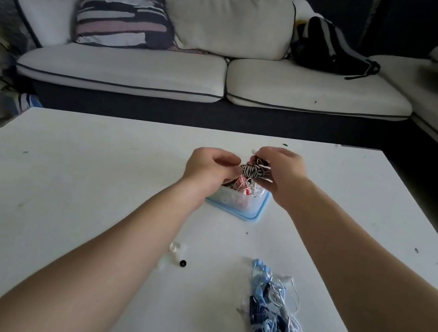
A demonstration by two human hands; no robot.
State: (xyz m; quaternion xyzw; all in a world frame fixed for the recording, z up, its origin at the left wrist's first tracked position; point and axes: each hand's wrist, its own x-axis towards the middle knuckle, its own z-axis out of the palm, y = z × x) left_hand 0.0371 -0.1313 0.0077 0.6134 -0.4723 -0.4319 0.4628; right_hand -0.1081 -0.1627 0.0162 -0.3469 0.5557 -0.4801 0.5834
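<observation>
Striped cord bundle (252, 171): a small black-and-white knot of cord, held in the air between both hands, directly above the container (238, 201) and clear of its contents.
Left hand (208, 168): its fingers (226, 159) were curled in, pinching the left end of the bundle.
Right hand (280, 173): its fingers were bent over the right end, gripping the cord from above, with the thumb hidden underneath.
Container: a clear tub with a blue rim, resting on the surface (91, 187) under the hands, packed with a red-and-white cord (241, 187) and pale cords.
Risk, tightening: pulling the two ends apart would likely cinch the knot harder instead of loosening it, since the loops looked densely wound.
Risk, snagging: a trailing strand could catch on the cords below, so lifting the bundle might drag them out or tip the light tub.
Risk, dropping: if either pinch slipped, the bundle would probably fall back into the tub and tangle with what lay there.
Risk, sweeping: the forearms passed just over the small clear pieces (176, 249) and the black bead (182, 263); a lowered left arm could knock them off the surface.
Risk, mixing: the pile of blue and white cords (271, 312) lay near the right forearm, and a careless pull back could drag it.
Unclear: whether any strand ran from the bundle down into the tub could not be told.
</observation>
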